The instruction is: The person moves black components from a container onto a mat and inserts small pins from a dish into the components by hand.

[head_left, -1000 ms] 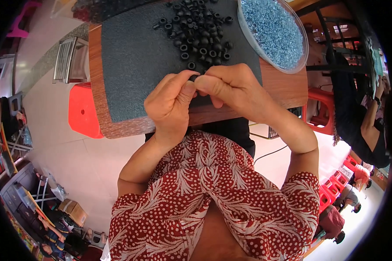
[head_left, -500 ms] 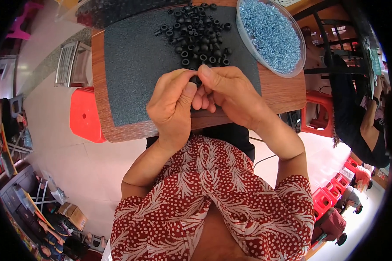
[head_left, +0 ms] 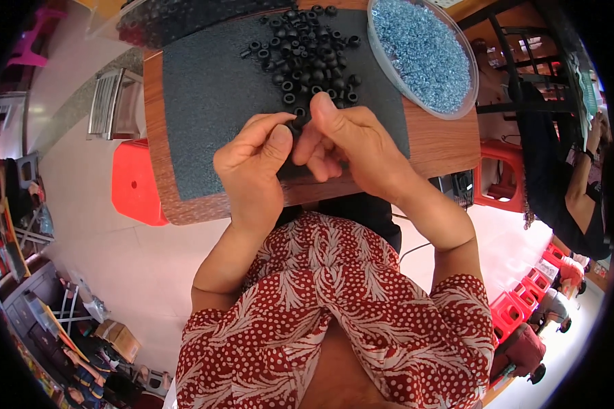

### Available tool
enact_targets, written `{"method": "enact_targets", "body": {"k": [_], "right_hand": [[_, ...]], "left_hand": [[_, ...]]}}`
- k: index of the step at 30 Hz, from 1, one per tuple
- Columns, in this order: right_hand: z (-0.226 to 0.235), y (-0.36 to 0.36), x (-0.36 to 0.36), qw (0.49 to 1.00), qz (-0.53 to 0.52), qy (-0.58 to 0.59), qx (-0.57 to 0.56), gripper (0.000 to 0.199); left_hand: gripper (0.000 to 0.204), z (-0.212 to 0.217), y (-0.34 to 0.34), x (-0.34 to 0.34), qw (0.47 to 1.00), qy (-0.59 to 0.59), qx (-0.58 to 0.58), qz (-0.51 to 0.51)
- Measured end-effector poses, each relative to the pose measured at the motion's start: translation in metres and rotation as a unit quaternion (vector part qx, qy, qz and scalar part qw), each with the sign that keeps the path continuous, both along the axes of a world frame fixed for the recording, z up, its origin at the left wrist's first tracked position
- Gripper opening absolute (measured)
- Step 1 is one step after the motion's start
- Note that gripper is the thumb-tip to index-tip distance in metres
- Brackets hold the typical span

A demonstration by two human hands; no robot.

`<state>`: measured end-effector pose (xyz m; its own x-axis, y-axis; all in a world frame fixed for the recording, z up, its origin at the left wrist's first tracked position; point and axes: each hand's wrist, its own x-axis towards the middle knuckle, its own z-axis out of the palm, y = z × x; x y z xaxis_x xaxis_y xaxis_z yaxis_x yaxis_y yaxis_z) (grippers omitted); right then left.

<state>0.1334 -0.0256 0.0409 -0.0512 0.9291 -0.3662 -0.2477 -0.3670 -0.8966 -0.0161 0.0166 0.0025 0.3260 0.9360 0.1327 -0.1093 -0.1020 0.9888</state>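
Over the near edge of the dark grey mat (head_left: pixel 205 123), my left hand (head_left: pixel 252 153) pinches a small round black cap (head_left: pixel 297 125) between thumb and forefinger. Close beside it is my right hand (head_left: pixel 351 146), its thumb raised and apart from the loosely bent fingers; nothing shows between them. The right fingertips reach near the cap, and I cannot tell whether they touch it. Just beyond both hands lies a loose pile of black caps (head_left: pixel 314 65), several with hollow ends facing up.
A round clear tub (head_left: pixel 474 88) of small pale-blue beads (head_left: pixel 423 54) stands at the table's far right. At the far left is a clear container (head_left: pixel 109 27) with dark contents. Red stools (head_left: pixel 135 180) flank the wooden table (head_left: pixel 443 146). Another person's arm (head_left: pixel 581 180) shows at right.
My right thumb has lifted off the cap and the right fingers have spread. My left hand has shifted slightly left, still pinching the cap.
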Motion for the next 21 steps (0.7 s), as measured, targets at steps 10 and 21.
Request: {"method": "enact_targets", "body": {"k": [10,21], "right_hand": [[-0.001,0.003,0.002,0.972,-0.107,-0.149,0.145,0.015],[0.002,0.008,0.005,0.986,-0.072,-0.083,0.125,0.006]], "left_hand": [[0.017,0.003,0.004,0.0,0.97,-0.11,-0.208,-0.064],[0.021,0.006,0.001,0.002,0.972,-0.112,-0.195,-0.06]]}}
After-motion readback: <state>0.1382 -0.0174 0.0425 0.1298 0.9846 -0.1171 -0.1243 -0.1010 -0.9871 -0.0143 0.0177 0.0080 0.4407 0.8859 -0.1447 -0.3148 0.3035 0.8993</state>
